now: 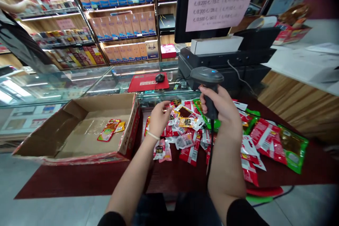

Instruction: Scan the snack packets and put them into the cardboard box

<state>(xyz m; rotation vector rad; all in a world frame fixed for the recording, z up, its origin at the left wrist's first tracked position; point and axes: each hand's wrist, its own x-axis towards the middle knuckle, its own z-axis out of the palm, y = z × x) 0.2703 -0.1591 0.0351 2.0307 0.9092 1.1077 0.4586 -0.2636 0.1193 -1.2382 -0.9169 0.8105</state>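
Currently the right hand (221,103) grips a dark handheld scanner (208,77) by its handle, fingers wrapped round it, with a black cord (210,148) running down toward the near side. The left hand (160,117), a pale band (153,135) on its wrist, reaches over the left part of a loose pile of small snack packets (186,130), its fingers curled; whether they pinch a packet or merely touch the pile I cannot tell, as the hand hides the contact. The packets, red, pink, white and yellow, lie heaped on the dark red tabletop (182,180), between and beneath the forearms. More packets spread to the right, including a green-edged pouch (295,148) lying flat. To the left stands an open cardboard box (76,132), holding a red-rimmed packet (108,130) and, touching it on the right, a small yellow packet (120,126). On the far side, a black mouse (160,77) rests on a red mat (139,82), left of a monitor (182,7) bearing a pink printed sheet (219,0).
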